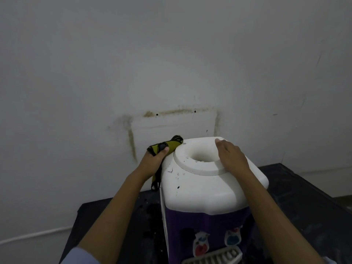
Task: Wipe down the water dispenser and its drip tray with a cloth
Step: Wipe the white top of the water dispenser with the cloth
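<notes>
My left hand gripped the cloth, fingers and thumb curled round it. It was bunched into a yellow-and-black wad and pressed vs. the back-left edge of the water dispenser's white top. Bunching it prob. gave me a firmer pad for that rounded corner. One dark tail hung loose down the dispenser's left side.

My right hand lay flat w/ fingers straight, holding nothing. The palm sat on the raised ring round the bottle well, fingertips reaching twd. the back-right corner. I'd say it was there to steady the unit so it wouldn't slide or rock while the L hand scrubbed.

The dispenser stood upright on a dark counter, close to a stained wall. Dark specks showed on the front-left of the white top, so the top didn't look finished.

The drip tray, a pale slotted grille, sat low at the front under the two taps on the purple body. It was partly cut off by the frame edge and neither hand was near it. My guess: top surface first, then sides and taps, tray last, since anything wiped off ends up down there.
</notes>
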